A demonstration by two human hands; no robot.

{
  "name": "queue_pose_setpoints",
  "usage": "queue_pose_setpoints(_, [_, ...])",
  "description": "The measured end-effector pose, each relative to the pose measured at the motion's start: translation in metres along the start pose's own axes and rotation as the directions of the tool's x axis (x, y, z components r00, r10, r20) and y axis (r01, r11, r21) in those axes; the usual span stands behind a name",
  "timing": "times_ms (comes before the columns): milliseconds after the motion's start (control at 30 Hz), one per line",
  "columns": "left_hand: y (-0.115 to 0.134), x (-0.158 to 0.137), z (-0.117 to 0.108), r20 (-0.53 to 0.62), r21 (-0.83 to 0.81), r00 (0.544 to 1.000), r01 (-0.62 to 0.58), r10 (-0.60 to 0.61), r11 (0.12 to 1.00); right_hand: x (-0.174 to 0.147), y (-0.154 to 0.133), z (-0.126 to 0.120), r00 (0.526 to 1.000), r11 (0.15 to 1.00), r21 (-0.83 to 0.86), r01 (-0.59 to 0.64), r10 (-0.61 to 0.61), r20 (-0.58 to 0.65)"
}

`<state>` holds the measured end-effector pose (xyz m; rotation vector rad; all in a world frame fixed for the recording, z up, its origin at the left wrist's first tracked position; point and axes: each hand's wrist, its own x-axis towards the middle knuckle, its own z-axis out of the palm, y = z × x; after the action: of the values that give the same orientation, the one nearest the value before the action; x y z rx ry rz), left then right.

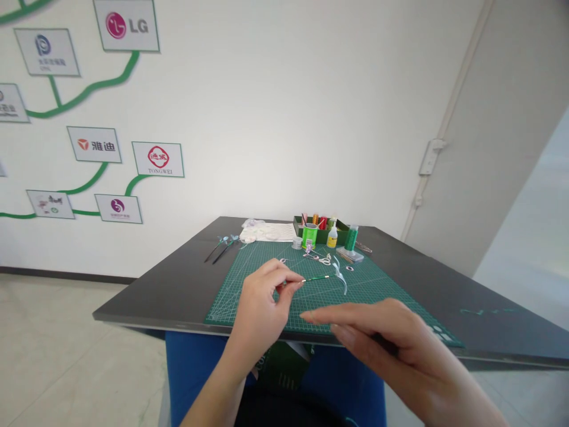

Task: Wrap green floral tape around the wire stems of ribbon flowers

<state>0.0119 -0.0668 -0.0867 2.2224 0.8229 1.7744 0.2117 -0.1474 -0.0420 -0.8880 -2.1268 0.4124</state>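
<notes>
My left hand (265,298) pinches a thin stem (316,278), partly wrapped in green, between thumb and fingertips above the cutting mat. At the stem's far end are pale blue ribbon-like strips (339,275). Lower and to the right, my right hand (395,341) is held with its fingers stretched toward the left, thumb beneath them, apart from the stem. No object shows in it. The green gridded cutting mat (249,267) lies under both hands on the dark table (178,284).
Behind the hands stand a green can (310,235), a yellow-labelled bottle (332,237), a green thread spool (351,238) and a dark tray (342,228) of spools. White cord (325,260) lies on the mat. Two finished-looking stems (225,248) lie left, near white sheets (273,231).
</notes>
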Motion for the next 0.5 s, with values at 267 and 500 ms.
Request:
queue_pose_setpoints(267, [0.008, 0.001, -0.003, 0.057, 0.015, 0.997, -0.044, 0.043, 0.999, 0.06, 0.0, -0.057, 0.995, 0.991, 0.135, -0.006, -0.008, 0.102])
queue_pose_setpoints(500, [0.01, 0.003, -0.006, 0.102, -0.008, 0.993, -0.053, 0.054, 0.999, 0.101, 0.027, -0.071, 0.975, 0.962, 0.254, -0.103, 0.047, 0.216])
